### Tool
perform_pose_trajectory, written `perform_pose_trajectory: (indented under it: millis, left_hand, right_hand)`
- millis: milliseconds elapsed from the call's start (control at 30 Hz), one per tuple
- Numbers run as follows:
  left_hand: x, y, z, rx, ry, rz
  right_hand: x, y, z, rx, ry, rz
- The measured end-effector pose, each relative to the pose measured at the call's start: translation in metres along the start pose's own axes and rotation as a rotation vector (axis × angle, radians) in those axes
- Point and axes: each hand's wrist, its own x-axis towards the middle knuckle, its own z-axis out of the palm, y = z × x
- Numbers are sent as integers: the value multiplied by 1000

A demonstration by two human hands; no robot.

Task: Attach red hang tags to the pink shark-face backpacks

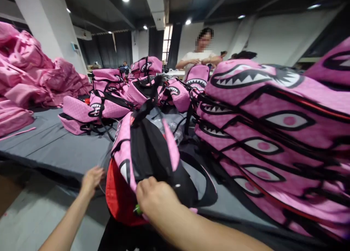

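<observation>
Right fingers (144, 187) clamped on pink backpack (144, 149), near edge, left fingers (96, 172) spread just beside

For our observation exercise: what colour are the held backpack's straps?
Black straps on the pink backpack, seen in head view.

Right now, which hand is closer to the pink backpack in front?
Right. The right hand grips the backpack at its near edge; the left hand is beside its left side, apparently not touching.
</observation>
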Motion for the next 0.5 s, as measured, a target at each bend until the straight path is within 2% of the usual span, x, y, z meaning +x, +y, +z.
perform_pose_trajectory:
  millis: [33,67,100,133,167,200,267,333,400,433,500]
  left_hand:
    - [2,-3,-10,11,109,-19]
    - [3,-3,-16,27,214,-19]
    - [0,2,-18,43,288,3]
    - [-5,9,-16,63,315,71]
    - [-12,18,-8,91,298,189]
    - [-22,27,4,132,230,333]
    - [-44,40,36,286,9,744]
    - [-65,34,68,507,-270,992]
    - [-84,6,88,704,-475,1062]
    - [-92,-14,92,773,-522,1067]
    - [-109,-54,88,850,-531,1094]
  right_hand:
    - [4,-9,9,127,-101,-82]
    - [7,-15,15,301,-146,-160]
    - [11,-18,17,502,-128,-205]
    - [16,-17,18,700,-47,-193]
    - [21,-12,17,865,80,-119]
    - [27,-4,18,980,224,-3]
    - [38,18,30,1091,450,267]
    - [40,42,60,1134,529,531]
    - [26,59,103,1239,587,768]
    - [12,62,127,1273,684,876]
    - [-22,56,170,1258,858,958]
